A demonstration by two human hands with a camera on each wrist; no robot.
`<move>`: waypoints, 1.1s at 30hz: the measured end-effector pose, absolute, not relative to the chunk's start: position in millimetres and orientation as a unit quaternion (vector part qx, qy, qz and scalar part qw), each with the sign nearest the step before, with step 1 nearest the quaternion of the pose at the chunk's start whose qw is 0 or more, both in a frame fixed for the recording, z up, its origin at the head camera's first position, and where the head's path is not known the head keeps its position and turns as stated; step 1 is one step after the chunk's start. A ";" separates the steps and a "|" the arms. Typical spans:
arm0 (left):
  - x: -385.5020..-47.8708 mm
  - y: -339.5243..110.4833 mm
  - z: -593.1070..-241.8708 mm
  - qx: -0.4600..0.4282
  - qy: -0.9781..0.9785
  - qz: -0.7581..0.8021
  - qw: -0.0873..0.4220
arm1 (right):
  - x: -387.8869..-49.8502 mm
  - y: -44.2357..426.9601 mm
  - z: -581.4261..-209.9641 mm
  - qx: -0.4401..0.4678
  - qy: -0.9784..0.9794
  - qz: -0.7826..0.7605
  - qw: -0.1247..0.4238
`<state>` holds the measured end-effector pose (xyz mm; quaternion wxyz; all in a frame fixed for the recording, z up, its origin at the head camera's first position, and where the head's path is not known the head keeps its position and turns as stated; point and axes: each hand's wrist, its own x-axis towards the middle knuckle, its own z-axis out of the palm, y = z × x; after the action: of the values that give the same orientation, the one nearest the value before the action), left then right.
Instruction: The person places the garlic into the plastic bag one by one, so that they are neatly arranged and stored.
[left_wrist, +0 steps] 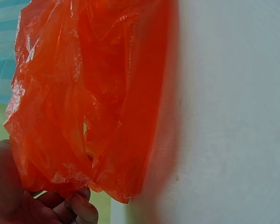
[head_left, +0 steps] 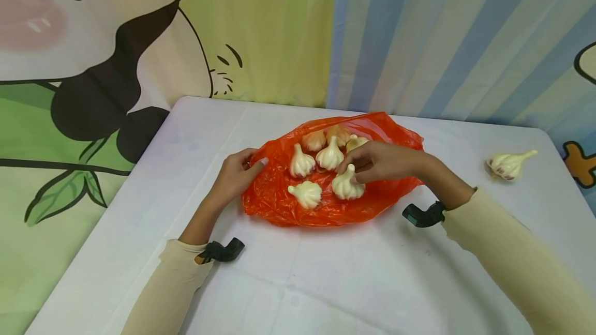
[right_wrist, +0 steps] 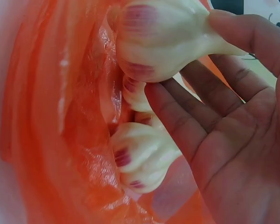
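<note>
A red plastic bag [head_left: 274,211] lies spread on the table with several garlic bulbs on it, among them one garlic bulb [head_left: 307,194] at its front left. My left hand [head_left: 235,173] pinches the bag's left edge; the left wrist view shows the fingertips at the crumpled red film [left_wrist: 51,116]. Over the bag's right part, my right hand [head_left: 384,162] holds a garlic bulb [head_left: 346,186] between thumb and fingers. In the right wrist view the held garlic bulb [right_wrist: 163,37] shows purple patches, and another garlic bulb [right_wrist: 142,156] sits just below it.
A single garlic bulb [head_left: 509,164] lies apart on the right side of the white table [head_left: 288,283]. Behind the table's far edge hangs a printed curtain [head_left: 270,35] with a cartoon panda and stripes.
</note>
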<state>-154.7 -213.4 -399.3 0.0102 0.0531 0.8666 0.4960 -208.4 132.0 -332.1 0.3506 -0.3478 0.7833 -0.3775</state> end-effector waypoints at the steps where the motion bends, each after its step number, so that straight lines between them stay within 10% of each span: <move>1: -154.5 -213.4 -399.2 0.053 0.866 0.496 0.012 | -208.5 129.8 -332.0 -0.349 0.783 -0.375 0.353; 33: -154.3 -213.6 -399.8 0.050 0.870 0.491 0.012 | -210.8 127.9 -345.3 -0.335 0.772 -0.410 0.353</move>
<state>-154.3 -213.6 -399.8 0.0119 0.0495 0.8698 0.4908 -210.8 127.9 -345.3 0.3534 -0.3347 0.7716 -0.4096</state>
